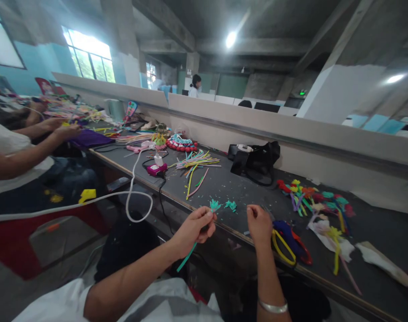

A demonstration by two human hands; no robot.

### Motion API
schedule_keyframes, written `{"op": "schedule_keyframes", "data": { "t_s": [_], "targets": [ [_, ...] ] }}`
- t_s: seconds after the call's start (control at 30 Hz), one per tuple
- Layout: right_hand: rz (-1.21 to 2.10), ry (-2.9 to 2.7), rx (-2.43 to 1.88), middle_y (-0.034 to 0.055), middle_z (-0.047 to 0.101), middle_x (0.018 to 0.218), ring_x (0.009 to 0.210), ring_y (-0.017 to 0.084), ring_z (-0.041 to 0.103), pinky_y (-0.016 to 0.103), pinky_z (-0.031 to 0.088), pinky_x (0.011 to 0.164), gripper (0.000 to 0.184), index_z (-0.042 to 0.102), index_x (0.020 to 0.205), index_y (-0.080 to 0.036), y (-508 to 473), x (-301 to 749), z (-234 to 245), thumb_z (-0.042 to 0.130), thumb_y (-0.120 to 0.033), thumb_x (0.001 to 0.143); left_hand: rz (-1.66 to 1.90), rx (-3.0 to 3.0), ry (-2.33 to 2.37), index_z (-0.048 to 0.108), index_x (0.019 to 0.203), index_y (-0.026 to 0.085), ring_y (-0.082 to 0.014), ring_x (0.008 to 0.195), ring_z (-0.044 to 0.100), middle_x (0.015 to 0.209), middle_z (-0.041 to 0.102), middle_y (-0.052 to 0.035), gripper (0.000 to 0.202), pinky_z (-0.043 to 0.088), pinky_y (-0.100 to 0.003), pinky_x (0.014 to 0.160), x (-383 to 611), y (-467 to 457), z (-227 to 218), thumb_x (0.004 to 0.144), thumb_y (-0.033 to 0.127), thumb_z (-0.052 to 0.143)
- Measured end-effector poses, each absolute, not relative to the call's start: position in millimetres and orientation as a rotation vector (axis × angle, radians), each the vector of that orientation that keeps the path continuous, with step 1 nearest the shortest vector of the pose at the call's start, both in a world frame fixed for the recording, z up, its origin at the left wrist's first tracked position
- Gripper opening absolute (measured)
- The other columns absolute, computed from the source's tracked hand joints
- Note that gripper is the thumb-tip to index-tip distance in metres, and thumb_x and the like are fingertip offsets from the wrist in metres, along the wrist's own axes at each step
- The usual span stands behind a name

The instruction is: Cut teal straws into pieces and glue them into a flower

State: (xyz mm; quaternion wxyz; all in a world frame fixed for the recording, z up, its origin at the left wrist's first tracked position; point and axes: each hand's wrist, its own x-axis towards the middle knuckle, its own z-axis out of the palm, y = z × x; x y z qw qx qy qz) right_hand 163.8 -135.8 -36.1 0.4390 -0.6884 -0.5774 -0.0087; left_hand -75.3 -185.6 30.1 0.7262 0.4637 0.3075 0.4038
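My left hand (196,226) pinches a teal flower-like piece (214,205) between thumb and fingers. Its fringed head spreads out above the fingertips, and a thin teal stem (186,258) hangs below the hand. Just to the right, on the table, lies a small heap of teal bits (230,205). My right hand (259,222) is at the table's front edge, fingers curled closed; what is in them, if anything, is hidden. Beside its wrist sit scissors-like yellow loops (284,248) next to a dark blue and red item (296,243).
Colourful thin strips (199,161) lie farther back, near a magenta plug adapter (157,168) with a white cable (133,197). A black bag (260,161) stands against the divider. Coloured fringed pieces (300,199) are at right. At left, another person's hands (68,129) work.
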Motion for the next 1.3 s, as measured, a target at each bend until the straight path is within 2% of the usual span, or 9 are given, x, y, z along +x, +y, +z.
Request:
{"op": "schedule_keyframes", "data": {
  "t_s": [0.1,0.2,0.47,0.7,0.8,0.9,1.0,1.1,1.3],
  "targets": [
    [-0.052,-1.515,-1.832,0.004,0.066,0.097,0.089,0.016,0.062,0.038,0.05,0.083,0.025,0.063,0.099,-0.015,-129,159,-44,0.056,-0.037,0.091,0.895,0.997,0.67,0.05,0.086,0.018,-0.0034,0.039,0.021,0.054,0.046,0.0067,0.03,0.01,-0.019,0.039,-76,-186,30,0.085,0.047,0.057],
    [-0.076,-1.572,-1.928,0.0054,0.063,0.109,0.094,0.016,0.062,0.038,0.052,0.084,0.026,0.06,0.109,-0.016,-125,148,-48,0.056,-0.036,0.092,0.912,0.979,0.686,0.052,0.084,0.017,-0.0027,0.04,0.024,0.056,0.045,0.0064,0.03,0.01,-0.019,0.04,-78,-185,31,0.083,0.046,0.06],
    [-0.052,-1.613,-2.048,0.0065,0.061,0.115,0.099,0.018,0.061,0.04,0.051,0.086,0.028,0.06,0.112,-0.018,-121,129,-52,0.056,-0.036,0.092,0.933,0.945,0.676,0.053,0.084,0.017,-0.0021,0.04,0.024,0.056,0.043,0.0068,0.029,0.01,-0.019,0.04,-81,-184,29,0.083,0.044,0.061],
    [0.13,-1.503,-2.004,0.0072,0.059,0.119,0.101,0.018,0.06,0.04,0.051,0.086,0.03,0.058,0.116,-0.018,-124,132,-49,0.055,-0.036,0.092,0.947,0.912,0.676,0.053,0.084,0.016,-0.002,0.04,0.024,0.056,0.043,0.0066,0.027,0.009,-0.02,0.041,-77,-183,29,0.083,0.042,0.061],
    [0.272,-1.457,-1.896,0.0063,0.061,0.114,0.096,0.017,0.062,0.038,0.052,0.083,0.028,0.059,0.113,-0.017,-127,136,-44,0.056,-0.036,0.092,0.962,0.899,0.676,0.052,0.084,0.017,-0.0024,0.039,0.024,0.055,0.042,0.0072,0.028,0.009,-0.02,0.04,-73,-181,28,0.082,0.043,0.062],
    [0.425,-1.401,-1.72,0.0029,0.066,0.093,0.081,0.014,0.063,0.034,0.052,0.076,0.026,0.064,0.098,-0.014,-133,137,-36,0.059,-0.039,0.089,0.992,0.883,0.663,0.051,0.084,0.017,-0.0028,0.039,0.024,0.054,0.041,0.0078,0.03,0.009,-0.02,0.04,-67,-177,26,0.081,0.044,0.064],
    [0.55,-1.306,-1.519,0.0011,0.066,0.074,0.069,0.015,0.059,0.029,0.047,0.068,0.035,0.067,0.083,-0.014,-140,133,-26,0.06,-0.049,0.083,1.012,0.865,0.643,0.052,0.084,0.016,-0.0024,0.039,0.024,0.055,0.042,0.0078,0.031,0.01,-0.02,0.04,-59,-171,23,0.079,0.043,0.066],
    [0.671,-1.2,-1.355,0.0007,0.064,0.068,0.064,0.014,0.055,0.026,0.043,0.062,0.042,0.069,0.082,-0.014,-148,122,-18,0.061,-0.055,0.076,1.025,0.841,0.641,0.053,0.084,0.016,-0.002,0.04,0.023,0.056,0.042,0.0082,0.031,0.011,-0.019,0.04,-51,-164,21,0.076,0.041,0.069],
    [0.914,-1.092,-1.131,-0.0011,0.057,0.065,0.062,0.012,0.051,0.024,0.042,0.062,0.035,0.066,0.081,-0.015,-163,99,-7,0.067,-0.05,0.074,1.042,0.854,0.653,0.048,0.072,0.017,-0.0024,0.042,0.023,0.055,0.039,0.0087,0.035,0.012,-0.019,0.04,-42,-159,23,0.07,0.04,0.074]
  ]
}}
